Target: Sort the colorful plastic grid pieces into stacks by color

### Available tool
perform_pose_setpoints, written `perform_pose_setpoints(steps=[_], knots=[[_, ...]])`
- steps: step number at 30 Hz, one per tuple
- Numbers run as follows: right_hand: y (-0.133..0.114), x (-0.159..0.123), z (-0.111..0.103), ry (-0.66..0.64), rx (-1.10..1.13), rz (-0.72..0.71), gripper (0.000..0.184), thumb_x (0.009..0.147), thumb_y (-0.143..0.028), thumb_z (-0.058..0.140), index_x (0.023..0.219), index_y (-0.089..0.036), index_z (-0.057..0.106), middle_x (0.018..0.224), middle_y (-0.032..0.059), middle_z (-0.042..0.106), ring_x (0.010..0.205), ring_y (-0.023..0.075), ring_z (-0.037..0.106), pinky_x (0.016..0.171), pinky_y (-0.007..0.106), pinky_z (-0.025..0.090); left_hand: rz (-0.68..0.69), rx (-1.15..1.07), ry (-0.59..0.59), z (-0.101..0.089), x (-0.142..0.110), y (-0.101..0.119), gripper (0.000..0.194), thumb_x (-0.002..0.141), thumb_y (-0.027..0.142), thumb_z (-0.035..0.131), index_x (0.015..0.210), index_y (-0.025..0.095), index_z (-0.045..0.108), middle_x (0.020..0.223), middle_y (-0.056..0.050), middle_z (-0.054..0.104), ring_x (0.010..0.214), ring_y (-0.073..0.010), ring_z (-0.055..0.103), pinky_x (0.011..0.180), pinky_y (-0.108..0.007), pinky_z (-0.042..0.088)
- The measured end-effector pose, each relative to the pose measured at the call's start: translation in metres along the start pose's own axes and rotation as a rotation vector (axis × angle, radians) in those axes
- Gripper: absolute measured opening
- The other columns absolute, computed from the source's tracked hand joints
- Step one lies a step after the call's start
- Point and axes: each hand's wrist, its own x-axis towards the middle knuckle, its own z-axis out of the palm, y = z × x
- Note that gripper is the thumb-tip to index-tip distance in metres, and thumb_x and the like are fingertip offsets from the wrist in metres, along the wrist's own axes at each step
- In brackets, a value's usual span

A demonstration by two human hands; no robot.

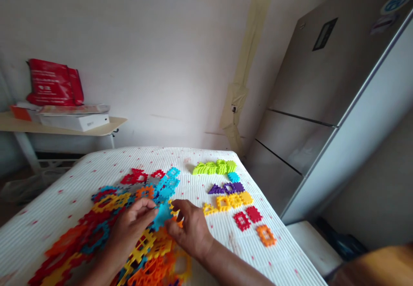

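A flat blue interlocking toy piece with notched edges is between my hands, above the heap of pieces. My left hand pinches at its left edge with thumb and forefinger. On the other side, my right hand has thumb and forefinger apart, close to the right edge of the blue piece; whether they touch it is hard to see. Under and around both hands spreads a mixed heap of orange pieces, yellow pieces, red pieces and other blue pieces.
To the right lie sorted rows: green pieces, purple pieces, yellow pieces, red pieces and an orange piece. A ribbed white cloth covers the table. A fridge stands right; a side table stands left.
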Motion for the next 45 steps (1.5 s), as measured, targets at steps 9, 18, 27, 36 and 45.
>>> perform_pose_setpoints(steps=[9,18,27,36,45], knots=[[-0.012,-0.005,0.003,-0.029,-0.081,-0.049,0.047,0.076,-0.045,0.061,0.114,-0.02,0.056,0.097,0.0076,0.059,0.087,0.0219,0.058,0.075,0.035,0.051,-0.017,-0.001,-0.061,-0.001,-0.005,-0.005,0.029,0.069,0.048,0.063,0.066,0.022,0.051,0.058,0.006,0.046,0.058,-0.0125,0.042,0.054,-0.022,0.036],[-0.012,-0.006,0.007,-0.04,-0.054,-0.078,0.049,0.074,-0.036,0.065,0.117,-0.018,0.054,0.099,0.0072,0.058,0.088,0.0202,0.056,0.077,0.031,0.05,-0.021,-0.057,-0.013,0.002,-0.01,0.001,0.031,0.065,0.048,0.068,0.064,0.021,0.053,0.053,0.008,0.046,0.052,-0.011,0.044,0.051,-0.021,0.036],[0.052,0.029,-0.058,0.149,-0.283,0.092,0.037,0.071,-0.024,0.067,0.108,-0.018,0.063,0.1,0.0074,0.064,0.088,0.0188,0.06,0.081,0.029,0.047,-0.137,-0.072,-0.089,0.0,-0.003,-0.007,0.049,0.062,0.062,0.064,0.088,0.021,0.062,0.086,-0.005,0.071,0.083,-0.0249,0.068,0.077,-0.032,0.051],[0.152,0.04,-0.144,0.183,-0.691,0.638,0.037,0.076,-0.025,0.057,0.11,-0.014,0.065,0.108,0.0105,0.067,0.099,0.0218,0.061,0.079,0.023,0.043,-0.07,0.019,-0.154,0.0,0.001,-0.016,0.04,0.065,0.06,0.061,0.078,0.023,0.065,0.078,-0.002,0.071,0.086,-0.026,0.067,0.08,-0.033,0.051],[0.171,0.053,-0.136,0.119,-0.735,0.722,0.037,0.075,-0.025,0.055,0.109,-0.016,0.065,0.11,0.0117,0.065,0.099,0.0228,0.06,0.073,0.025,0.043,-0.061,0.022,-0.112,0.002,-0.003,-0.011,0.035,0.064,0.056,0.062,0.075,0.023,0.067,0.076,-0.002,0.071,0.082,-0.0244,0.067,0.076,-0.03,0.051]])
